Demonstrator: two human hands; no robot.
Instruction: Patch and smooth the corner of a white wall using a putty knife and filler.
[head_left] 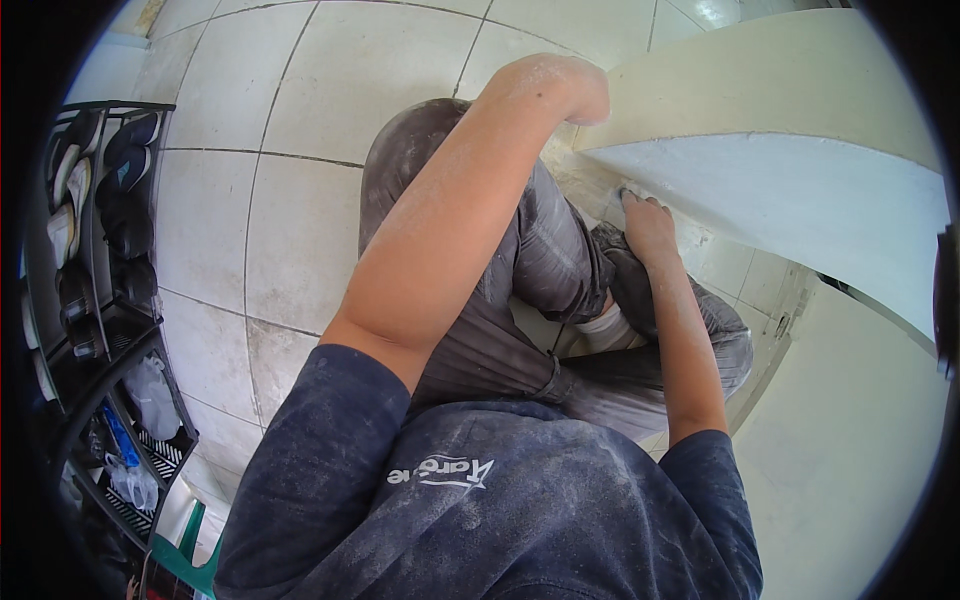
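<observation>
My left arm reaches forward across my bent knee, and my left hand [590, 95] bends down beside the edge of a pale wall [740, 85]. Its fingers are hidden, so what it touches does not show. Low by the foot of the white wall face [790, 180] is my right hand [650, 222], its fingers curled together. A small dark patch shows at its fingertips, too small to name. White dust coats both forearms, my dark shirt [520, 500] and my grey trousers [570, 250].
I sit with folded legs on a floor of white tiles [310, 220]. A black rack [105, 230] with several shoes and plastic bags stands at the left. Below it is a green and white thing [190, 545]. A pale wall [850, 420] rises close on the right.
</observation>
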